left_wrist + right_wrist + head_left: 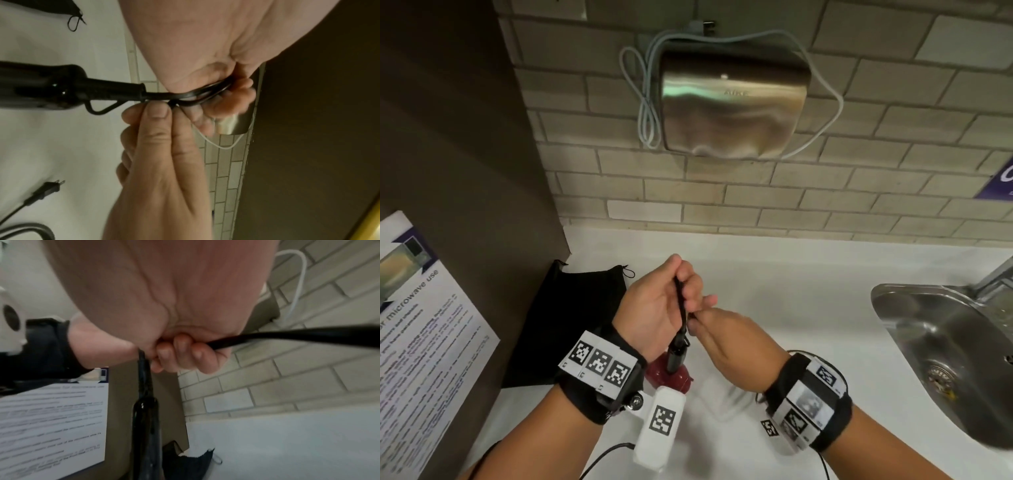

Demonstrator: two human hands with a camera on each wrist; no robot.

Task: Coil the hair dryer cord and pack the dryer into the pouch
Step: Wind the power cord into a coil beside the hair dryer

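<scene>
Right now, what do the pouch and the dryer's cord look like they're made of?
The pouch looks like matte black fabric: it lies limp and creased, with a thin drawstring. The cord looks like glossy black rubber or plastic sheathing, bending smoothly where the left hand holds it; which one, I can't tell.

We see a white tabletop (774, 274) running along the brick wall. On it at the left, against the brown panel, lies the black pouch (565, 318), flat, drawstring loop (629, 273) at its far corner. The cord's plug (51, 188) and a loop of black cord (30, 229) rest on the tabletop in the left wrist view. A steel sink (941, 349) is set into the tabletop at the right.
</scene>
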